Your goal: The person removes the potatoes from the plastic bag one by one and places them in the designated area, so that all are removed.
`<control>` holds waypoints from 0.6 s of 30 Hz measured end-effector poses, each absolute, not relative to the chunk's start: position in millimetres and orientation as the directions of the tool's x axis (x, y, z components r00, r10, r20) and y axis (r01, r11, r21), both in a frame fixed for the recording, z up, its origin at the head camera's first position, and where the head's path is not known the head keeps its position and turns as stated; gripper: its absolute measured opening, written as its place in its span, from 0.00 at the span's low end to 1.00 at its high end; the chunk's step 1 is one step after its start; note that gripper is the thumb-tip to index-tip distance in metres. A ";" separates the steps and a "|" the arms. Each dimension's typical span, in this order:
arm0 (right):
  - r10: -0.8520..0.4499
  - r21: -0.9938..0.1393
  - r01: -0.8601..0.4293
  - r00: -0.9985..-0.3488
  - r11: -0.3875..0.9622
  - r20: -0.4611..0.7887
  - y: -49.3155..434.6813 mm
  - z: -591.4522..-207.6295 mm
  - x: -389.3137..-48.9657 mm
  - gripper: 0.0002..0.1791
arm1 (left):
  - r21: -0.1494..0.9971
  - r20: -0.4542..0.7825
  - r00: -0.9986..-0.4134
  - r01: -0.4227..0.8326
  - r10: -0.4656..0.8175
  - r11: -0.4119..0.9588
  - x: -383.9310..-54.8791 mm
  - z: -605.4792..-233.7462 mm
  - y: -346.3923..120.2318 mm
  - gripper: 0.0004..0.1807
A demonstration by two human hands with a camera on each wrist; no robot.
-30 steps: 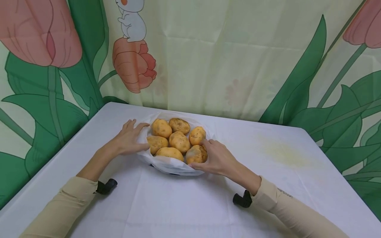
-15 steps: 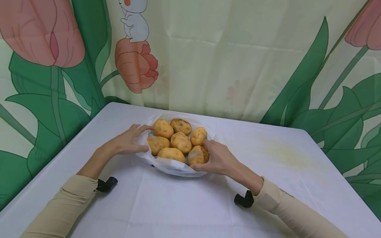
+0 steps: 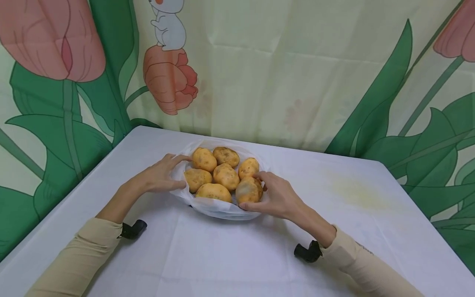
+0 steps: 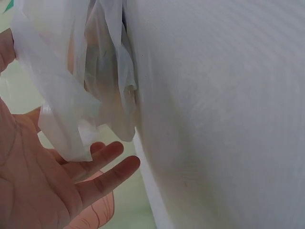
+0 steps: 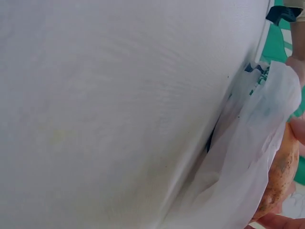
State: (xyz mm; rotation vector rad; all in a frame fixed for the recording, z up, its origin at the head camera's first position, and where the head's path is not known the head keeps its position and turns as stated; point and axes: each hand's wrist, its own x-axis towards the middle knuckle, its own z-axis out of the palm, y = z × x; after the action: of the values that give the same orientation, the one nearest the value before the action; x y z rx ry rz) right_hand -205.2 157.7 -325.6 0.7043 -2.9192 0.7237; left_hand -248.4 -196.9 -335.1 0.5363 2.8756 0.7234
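Note:
Several yellow-brown potatoes (image 3: 226, 176) lie in a thin white plastic bag (image 3: 222, 212) whose mouth is spread wide, mid-table in the head view. My right hand (image 3: 280, 198) grips the front-right potato (image 3: 248, 191), thumb at its near side and fingertips at its far side. In the right wrist view that potato (image 5: 281, 176) shows between thumb and fingers, partly behind the bag wall (image 5: 238, 152). At the bag's left side is my left hand (image 3: 159, 175), fingers extended and spread along the rim. The left wrist view shows its fingers (image 4: 107, 183) loose beside the hanging plastic (image 4: 62, 95).
A white cloth covers the table (image 3: 222, 255), with a faint yellowish patch (image 3: 354, 194) at the right. Behind stands a curtain (image 3: 297, 74) printed with tulips and a rabbit. Black wrist-camera mounts (image 3: 134, 229) sit below both sleeves.
My left hand has moved slightly closer onto the bag's rim. The right hand's fingers have come round the front-right potato, which has tilted and shifted slightly right.

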 end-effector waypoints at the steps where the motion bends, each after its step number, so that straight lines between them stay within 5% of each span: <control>1: -0.416 -0.440 -0.442 -0.895 0.781 0.161 158.8 -325.2 -204.3 0.48 | 0.479 -0.038 -0.929 0.307 0.369 0.822 -248.3 -334.9 -196.5 0.39; 18: -0.426 -0.456 -0.553 -0.832 0.698 0.357 173.9 -324.7 -193.9 0.47 | 0.464 -0.035 -0.930 0.308 0.365 0.830 -247.2 -335.2 -194.5 0.39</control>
State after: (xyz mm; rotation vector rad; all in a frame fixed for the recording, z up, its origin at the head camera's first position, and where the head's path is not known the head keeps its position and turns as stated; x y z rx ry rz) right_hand -193.9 173.9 -324.7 0.7850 -2.6836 0.8278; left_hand -247.2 -194.5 -335.2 0.5327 2.8875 0.7015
